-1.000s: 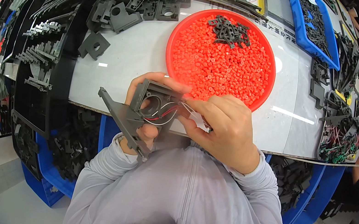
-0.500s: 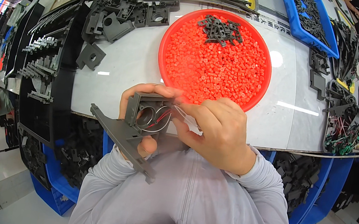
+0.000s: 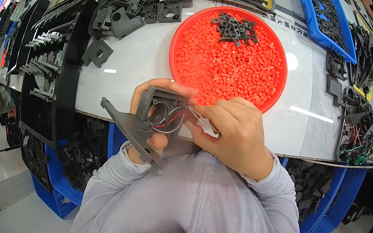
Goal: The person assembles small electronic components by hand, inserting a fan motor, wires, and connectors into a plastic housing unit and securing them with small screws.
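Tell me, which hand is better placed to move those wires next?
Probably the right hand: its fingers are at the red and white wires. The left hand looks busy holding the grey plastic part.

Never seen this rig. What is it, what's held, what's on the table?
No robot, just bare-handed work, seen from a fisheye camera worn on the head and looking down, so straight edges bend near the rim. The left hand holds a dark grey plastic housing with a round opening; the right hand pinches thin wires beside it. On the white table: a round red tray of small red cap-like pieces, topped by dark grey clip-like pieces; dark grey plastic parts heaped at left; a blue bin upper right.
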Tool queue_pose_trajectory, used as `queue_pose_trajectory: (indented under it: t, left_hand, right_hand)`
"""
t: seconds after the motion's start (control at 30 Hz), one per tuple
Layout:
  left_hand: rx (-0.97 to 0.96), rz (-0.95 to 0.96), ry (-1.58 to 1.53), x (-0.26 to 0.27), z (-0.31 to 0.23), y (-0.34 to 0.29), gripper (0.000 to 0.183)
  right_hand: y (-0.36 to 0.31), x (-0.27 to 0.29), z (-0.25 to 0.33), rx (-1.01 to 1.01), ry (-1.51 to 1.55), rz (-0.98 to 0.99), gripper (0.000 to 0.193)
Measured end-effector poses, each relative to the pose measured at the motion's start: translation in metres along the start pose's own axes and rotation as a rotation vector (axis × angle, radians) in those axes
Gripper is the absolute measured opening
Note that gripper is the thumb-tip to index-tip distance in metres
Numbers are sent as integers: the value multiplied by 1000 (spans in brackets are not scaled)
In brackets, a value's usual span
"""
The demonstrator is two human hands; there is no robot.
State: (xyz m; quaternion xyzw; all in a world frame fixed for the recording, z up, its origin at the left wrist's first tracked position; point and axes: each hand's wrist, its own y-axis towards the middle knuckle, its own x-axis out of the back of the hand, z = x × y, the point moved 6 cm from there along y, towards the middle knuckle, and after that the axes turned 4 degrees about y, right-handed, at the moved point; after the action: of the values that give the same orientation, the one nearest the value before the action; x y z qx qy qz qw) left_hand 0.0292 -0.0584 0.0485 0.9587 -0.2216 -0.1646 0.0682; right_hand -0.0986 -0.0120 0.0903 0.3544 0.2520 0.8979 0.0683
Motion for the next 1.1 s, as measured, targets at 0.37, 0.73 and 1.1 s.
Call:
queue_pose_trajectory:
  t: [0.37,0.73,1.1]
  left_hand:
    - [-17,30,-26,0,4,-2,88]
    - [-33,58,88,-4,3,-4,90]
    - [-19,1,118,-5,5,-5,89]
  right_hand:
    - [0,2,-1,-36,32,24,16]
    - [-3,-3,-5,-16,14,68,19]
    - [-5,-5,-2,46,-66,27,20]
